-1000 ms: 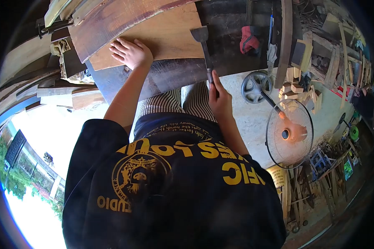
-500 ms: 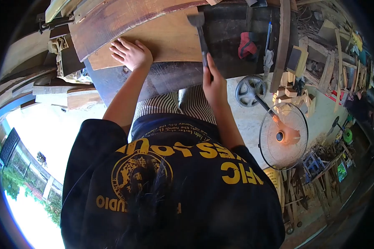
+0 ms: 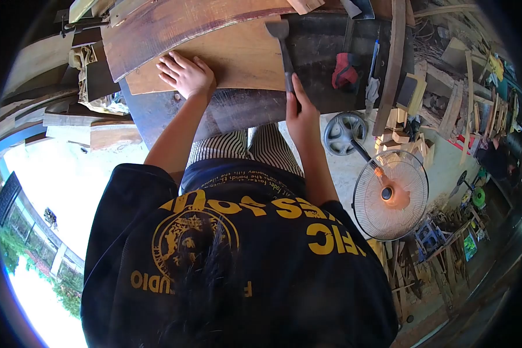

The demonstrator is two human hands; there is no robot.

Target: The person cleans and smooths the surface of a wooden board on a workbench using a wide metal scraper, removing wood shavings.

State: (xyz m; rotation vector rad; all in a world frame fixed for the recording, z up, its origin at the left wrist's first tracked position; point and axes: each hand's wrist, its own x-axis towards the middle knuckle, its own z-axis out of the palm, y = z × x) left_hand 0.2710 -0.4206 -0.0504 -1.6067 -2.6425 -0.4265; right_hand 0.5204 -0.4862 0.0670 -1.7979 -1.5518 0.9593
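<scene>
My left hand [image 3: 187, 75] lies with its fingers spread on a light brown wooden board [image 3: 238, 55] that has a curved far edge. My right hand [image 3: 302, 110] is wrapped round the lower end of a dark flat-bladed tool [image 3: 285, 52]. The tool's wide blade is over the right end of the board. Under the board is a dark work table [image 3: 238, 107], and a larger reddish-brown plank [image 3: 174, 26] runs along the board's far side.
On the table's right part are a red and black object [image 3: 345, 71], a blue pen [image 3: 375, 55] and a long wooden strip [image 3: 391, 69]. A standing fan [image 3: 391, 195] is at the right. Wood scraps [image 3: 409, 139] lie on the floor behind it.
The view has shifted slightly. The tool, blurred at its blade before, now shows sharply over the board's right end. Both hands keep nearly the same places.
</scene>
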